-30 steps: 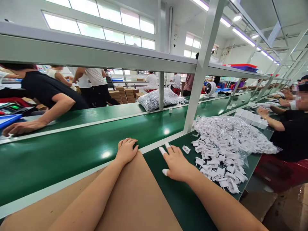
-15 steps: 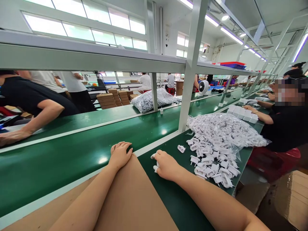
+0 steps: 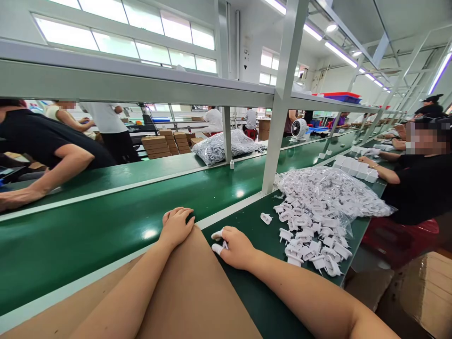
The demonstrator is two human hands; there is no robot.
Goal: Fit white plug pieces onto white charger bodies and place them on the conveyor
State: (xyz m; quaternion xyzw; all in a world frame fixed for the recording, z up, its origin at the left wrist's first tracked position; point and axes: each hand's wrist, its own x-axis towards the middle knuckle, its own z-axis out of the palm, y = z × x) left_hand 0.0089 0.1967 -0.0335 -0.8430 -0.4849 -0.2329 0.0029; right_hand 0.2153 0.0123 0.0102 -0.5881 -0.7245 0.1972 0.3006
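Note:
My left hand (image 3: 177, 227) rests over the top corner of a brown cardboard piece (image 3: 192, 287), its fingers lying extended and the forearm along the cardboard. Just right of that edge, my right hand (image 3: 235, 247) hovers low over the green tabletop (image 3: 243, 287). White covers sit on its thumb and forefinger tips, which are apart. A small white bit shows between them; I cannot tell whether it is another covered fingertip or a part. Farther right lies a heap of white plastic plug-like parts (image 3: 310, 240), spilling from a clear plastic bag (image 3: 339, 190). One white part (image 3: 266, 218) lies apart from the heap.
A green conveyor belt (image 3: 106, 235) runs past on the left, carrying a small white item (image 3: 232, 164). A metal post (image 3: 278, 108) and shelf beam (image 3: 141, 84) stand ahead. Co-workers sit on both sides. Another filled bag (image 3: 212, 149) lies across the belt.
My right hand has moved left, closer to the cardboard edge. My left hand stays in place. The small white item on the belt has shifted slightly left.

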